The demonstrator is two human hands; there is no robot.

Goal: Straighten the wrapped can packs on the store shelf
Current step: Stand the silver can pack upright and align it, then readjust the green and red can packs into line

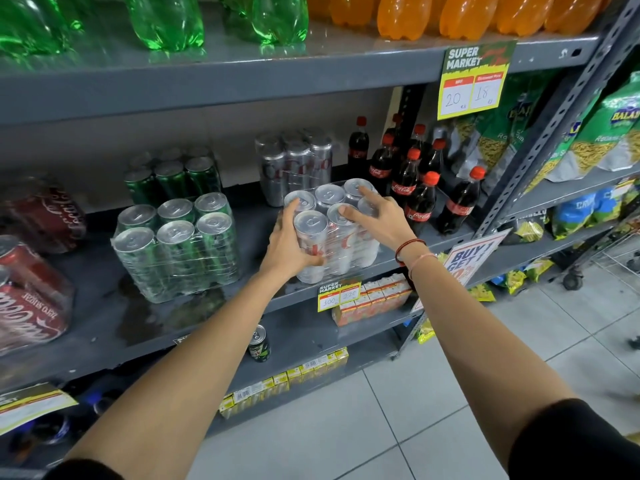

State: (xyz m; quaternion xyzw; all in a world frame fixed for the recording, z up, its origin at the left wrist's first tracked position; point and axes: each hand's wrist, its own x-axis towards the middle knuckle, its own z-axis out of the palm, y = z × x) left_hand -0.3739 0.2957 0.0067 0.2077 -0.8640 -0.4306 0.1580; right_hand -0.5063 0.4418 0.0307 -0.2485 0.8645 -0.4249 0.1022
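Observation:
A plastic-wrapped pack of silver cans (329, 199) stands at the front edge of the grey middle shelf (104, 306). My left hand (289, 247) grips its left front corner, thumb on the side. My right hand (375, 216) rests on top of its right cans with fingers spread. A second silver pack (294, 164) stands behind it. To the left sit a wrapped green can pack (176, 247) and another green pack (173, 178) further back. Red cola can packs (31, 299) lie at the far left, tilted.
Small cola bottles (415, 188) stand right beside the held pack. Green and orange bottles (398, 15) line the shelf above. A price tag (339, 295) hangs under the pack. A loose green can (259, 342) and juice cartons sit on lower shelves. Snack bags fill the right rack.

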